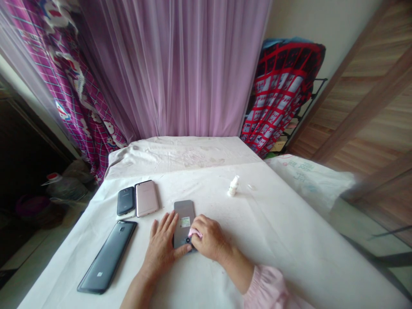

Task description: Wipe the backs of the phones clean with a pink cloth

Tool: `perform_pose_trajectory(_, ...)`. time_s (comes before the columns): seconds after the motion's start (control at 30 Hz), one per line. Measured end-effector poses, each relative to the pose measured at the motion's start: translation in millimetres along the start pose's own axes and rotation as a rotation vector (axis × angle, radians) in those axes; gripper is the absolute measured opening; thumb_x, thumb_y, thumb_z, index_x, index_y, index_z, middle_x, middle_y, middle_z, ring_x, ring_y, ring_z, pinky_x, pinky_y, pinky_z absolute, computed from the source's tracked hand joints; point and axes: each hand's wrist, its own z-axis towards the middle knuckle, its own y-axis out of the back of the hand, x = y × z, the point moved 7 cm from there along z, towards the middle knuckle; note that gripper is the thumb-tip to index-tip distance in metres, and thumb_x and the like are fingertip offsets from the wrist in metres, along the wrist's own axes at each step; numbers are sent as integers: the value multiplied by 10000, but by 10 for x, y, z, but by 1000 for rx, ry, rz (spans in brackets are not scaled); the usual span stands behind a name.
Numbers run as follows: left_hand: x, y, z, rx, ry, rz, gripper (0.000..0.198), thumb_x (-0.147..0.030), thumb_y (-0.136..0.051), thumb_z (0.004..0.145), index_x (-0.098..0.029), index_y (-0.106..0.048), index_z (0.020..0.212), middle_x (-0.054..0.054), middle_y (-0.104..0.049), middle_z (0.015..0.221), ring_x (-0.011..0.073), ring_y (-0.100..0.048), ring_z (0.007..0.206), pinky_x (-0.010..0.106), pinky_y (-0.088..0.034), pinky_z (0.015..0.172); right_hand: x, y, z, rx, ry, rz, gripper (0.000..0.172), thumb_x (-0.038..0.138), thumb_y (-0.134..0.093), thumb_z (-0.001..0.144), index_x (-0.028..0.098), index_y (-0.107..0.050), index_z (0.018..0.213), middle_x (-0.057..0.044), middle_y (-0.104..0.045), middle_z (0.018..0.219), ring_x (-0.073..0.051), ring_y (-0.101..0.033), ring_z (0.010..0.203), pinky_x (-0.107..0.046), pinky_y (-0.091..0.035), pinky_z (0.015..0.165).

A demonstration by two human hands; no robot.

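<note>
A grey phone (184, 209) lies back side up on the white-covered table, its camera end toward me and a pale sticker (185, 222) on its middle. My left hand (164, 240) rests flat along the phone's left edge, fingers spread, thumb across the near end. Bunched in the closed fingers of my right hand (209, 238) is a small pink cloth (195, 232), pressed on the phone near its camera. My right fingers hide part of the phone's right side.
Left of my hands lie a large dark phone (107, 257), a small dark phone (125, 201) on a white item, and a rose-gold phone (147, 198). A white spray bottle (233, 186) stands at the right, beside a clear cap (251, 187). Purple curtains (180, 68) hang behind the table (273, 240).
</note>
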Motion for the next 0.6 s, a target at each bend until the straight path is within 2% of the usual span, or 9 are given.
perform_pose_trajectory(0.33,-1,2,3,1,6,-16,940,-769,-506,732,-211,-316,1464,161,-390,1474,369,-344,1355,593,-211,1086,-95,-42,90,-67,-44,-25,239,29,-470,742,188,-594,872,-47,-609,920,-165,-560,889,-249,-423,810)
perform_pose_trajectory(0.6,14,-11,3,-10,-4,-10,942,-748,-544,722,-230,-301,1470,155,-402,1469,373,-340,1355,591,-212,1088,-37,5,60,-28,-27,-46,165,72,-495,685,198,-578,753,-29,-583,825,-163,-548,800,-245,-415,731)
